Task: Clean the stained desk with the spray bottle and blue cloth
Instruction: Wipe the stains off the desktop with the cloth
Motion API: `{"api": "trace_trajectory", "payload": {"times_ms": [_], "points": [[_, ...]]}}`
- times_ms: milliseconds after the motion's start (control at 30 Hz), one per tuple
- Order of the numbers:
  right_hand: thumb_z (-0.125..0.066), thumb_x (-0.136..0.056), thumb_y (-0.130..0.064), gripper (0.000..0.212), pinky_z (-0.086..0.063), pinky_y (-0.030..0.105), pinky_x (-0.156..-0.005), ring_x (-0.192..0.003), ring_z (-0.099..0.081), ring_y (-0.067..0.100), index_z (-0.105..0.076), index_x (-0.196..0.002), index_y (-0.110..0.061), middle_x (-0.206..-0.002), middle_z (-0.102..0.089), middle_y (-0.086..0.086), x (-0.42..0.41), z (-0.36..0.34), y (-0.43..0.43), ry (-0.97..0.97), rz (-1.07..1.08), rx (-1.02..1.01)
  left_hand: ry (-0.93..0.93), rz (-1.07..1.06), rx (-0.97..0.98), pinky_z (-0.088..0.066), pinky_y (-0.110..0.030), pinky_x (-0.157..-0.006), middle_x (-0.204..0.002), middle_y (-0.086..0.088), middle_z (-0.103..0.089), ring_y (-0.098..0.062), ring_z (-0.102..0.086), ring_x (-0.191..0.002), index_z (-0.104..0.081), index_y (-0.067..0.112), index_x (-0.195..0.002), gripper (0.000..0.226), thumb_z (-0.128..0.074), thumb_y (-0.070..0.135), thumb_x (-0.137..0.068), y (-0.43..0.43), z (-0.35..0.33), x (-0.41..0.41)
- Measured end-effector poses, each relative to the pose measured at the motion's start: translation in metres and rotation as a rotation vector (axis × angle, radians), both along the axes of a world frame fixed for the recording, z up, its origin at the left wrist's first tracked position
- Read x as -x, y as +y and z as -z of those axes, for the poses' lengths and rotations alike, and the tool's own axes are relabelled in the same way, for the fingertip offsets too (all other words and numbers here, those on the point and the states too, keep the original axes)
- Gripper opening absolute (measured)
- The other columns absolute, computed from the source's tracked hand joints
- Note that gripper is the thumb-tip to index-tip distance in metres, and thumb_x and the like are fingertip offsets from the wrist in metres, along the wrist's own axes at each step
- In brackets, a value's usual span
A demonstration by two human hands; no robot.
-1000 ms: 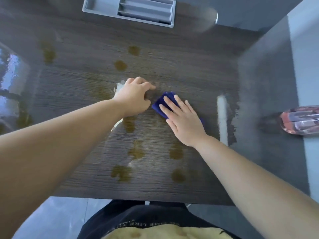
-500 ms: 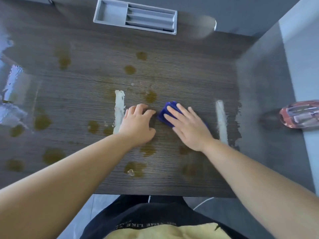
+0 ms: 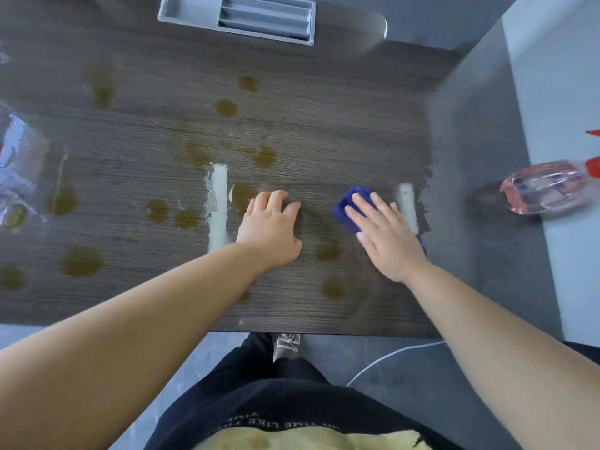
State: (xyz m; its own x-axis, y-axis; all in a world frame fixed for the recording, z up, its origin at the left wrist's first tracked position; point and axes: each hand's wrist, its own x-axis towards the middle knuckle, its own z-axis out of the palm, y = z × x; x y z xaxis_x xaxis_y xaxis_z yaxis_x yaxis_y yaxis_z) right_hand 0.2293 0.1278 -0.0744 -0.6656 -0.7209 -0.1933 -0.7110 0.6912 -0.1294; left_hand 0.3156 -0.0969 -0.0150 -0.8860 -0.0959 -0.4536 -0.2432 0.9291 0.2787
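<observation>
The dark wood-grain desk [image 3: 324,131] carries several brownish stains, such as one stain [image 3: 226,107] near the back and another stain [image 3: 81,261] at the front left. My right hand [image 3: 386,235] lies flat with straight fingers on the blue cloth [image 3: 349,206], pressing it to the desk; most of the cloth is hidden under the palm. My left hand [image 3: 271,232] rests on the desk left of the cloth, fingers curled under, holding nothing. The spray bottle [image 3: 542,190], clear pink with a red top, lies on its side on the grey ledge at the right.
A grey plastic organiser tray [image 3: 191,11] sits at the desk's back edge. A grey partition [image 3: 470,157] bounds the desk on the right. Glare patches lie at the left edge. The near desk edge is just before my legs.
My right hand has slid the blue cloth to the right, away from my left hand, which stayed resting on the desk. The view has also shifted.
</observation>
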Motion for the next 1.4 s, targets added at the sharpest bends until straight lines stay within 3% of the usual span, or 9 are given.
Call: {"api": "trace_trajectory", "payload": {"times_ms": [200,367,433,633,867,967,1133,1333,1400], "points": [[-0.032,-0.1,-0.027,0.052,-0.012,0.05,-0.115,-0.145,-0.008,0.032,-0.019,-0.15,-0.021,-0.159,-0.009,0.002,-0.017,0.004,-0.023,0.038,0.745,0.043,-0.045,0.031,0.016,-0.025,-0.038,-0.11,-0.151,-0.004,-0.017,-0.028,-0.014,-0.138,-0.022,0.02,-0.147,0.066,-0.049,0.034,-0.089,0.016,0.005,-0.008],[-0.031,-0.095,-0.029,0.049,-0.026,0.05,-0.109,-0.139,-0.03,0.033,-0.039,-0.142,-0.021,-0.152,-0.033,0.003,-0.057,0.004,0.011,0.049,-0.054,0.041,-0.149,0.115,0.095,-0.04,-0.04,-0.1,-0.152,-0.004,-0.012,-0.028,-0.01,-0.139,-0.014,0.02,-0.149,0.076,-0.052,0.041,-0.087,0.014,0.004,-0.005],[-0.032,-0.094,-0.029,0.048,-0.028,0.051,-0.108,-0.136,-0.034,0.033,-0.043,-0.14,-0.021,-0.15,-0.038,0.004,-0.043,0.004,0.049,0.075,-0.134,0.033,-0.193,0.209,0.161,-0.042,-0.04,-0.098,-0.152,-0.006,-0.009,-0.031,-0.01,-0.138,-0.008,0.02,-0.15,0.084,-0.054,0.047,-0.084,0.013,0.003,-0.004],[-0.032,-0.1,-0.025,0.051,-0.008,0.048,-0.116,-0.145,-0.006,0.03,-0.02,-0.15,-0.021,-0.159,-0.01,0.001,-0.033,0.004,0.017,0.055,0.765,0.053,-0.279,0.304,0.226,-0.038,-0.041,-0.102,-0.154,-0.008,-0.003,-0.034,-0.005,-0.14,0.002,0.018,-0.151,0.115,-0.068,0.06,-0.069,0.015,-0.004,-0.001],[-0.027,-0.095,-0.03,0.05,-0.026,0.05,-0.11,-0.139,-0.029,0.031,-0.039,-0.143,-0.021,-0.152,-0.033,0.003,-0.077,0.003,0.015,0.046,-0.135,0.024,-0.297,0.291,0.288,-0.023,-0.043,-0.114,-0.158,-0.007,0.009,-0.034,0.007,-0.144,0.013,0.018,-0.149,0.143,-0.081,0.063,-0.051,0.02,0.001,-0.01],[-0.028,-0.096,-0.029,0.049,-0.03,0.055,-0.108,-0.138,-0.03,0.033,-0.039,-0.143,-0.02,-0.153,-0.032,0.003,-0.053,0.002,0.045,0.051,0.049,0.016,-0.282,0.285,0.279,-0.024,-0.043,-0.113,-0.158,-0.005,0.009,-0.033,0.007,-0.144,0.013,0.019,-0.149,0.143,-0.081,0.063,-0.05,0.017,0.001,-0.011],[-0.029,-0.102,-0.029,0.051,-0.008,0.049,-0.117,-0.146,-0.004,0.03,-0.017,-0.15,-0.023,-0.159,-0.008,0.001,-0.049,0.005,-0.018,0.032,0.628,0.041,-0.253,0.272,0.279,-0.03,-0.041,-0.11,-0.157,-0.005,0.002,-0.032,0.001,-0.144,0.008,0.018,-0.15,0.144,-0.082,0.063,-0.047,0.018,0.001,-0.011],[-0.026,-0.097,-0.031,0.048,-0.022,0.049,-0.111,-0.141,-0.026,0.03,-0.037,-0.143,-0.024,-0.153,-0.03,0.001,-0.098,0.005,-0.003,0.019,-0.075,0.024,-0.221,0.272,0.245,-0.029,-0.041,-0.111,-0.157,-0.004,0.001,-0.031,0.001,-0.144,0.006,0.018,-0.15,0.144,-0.081,0.065,-0.046,0.013,0.006,-0.012],[-0.026,-0.097,-0.031,0.048,-0.023,0.051,-0.111,-0.141,-0.027,0.03,-0.038,-0.143,-0.024,-0.153,-0.031,0.001,-0.082,0.004,0.024,0.024,-0.08,0.024,-0.209,0.268,0.229,-0.032,-0.042,-0.109,-0.156,-0.003,0.0,-0.031,0.0,-0.143,0.005,0.019,-0.15,0.145,-0.082,0.065,-0.044,0.011,0.008,-0.013]]}}
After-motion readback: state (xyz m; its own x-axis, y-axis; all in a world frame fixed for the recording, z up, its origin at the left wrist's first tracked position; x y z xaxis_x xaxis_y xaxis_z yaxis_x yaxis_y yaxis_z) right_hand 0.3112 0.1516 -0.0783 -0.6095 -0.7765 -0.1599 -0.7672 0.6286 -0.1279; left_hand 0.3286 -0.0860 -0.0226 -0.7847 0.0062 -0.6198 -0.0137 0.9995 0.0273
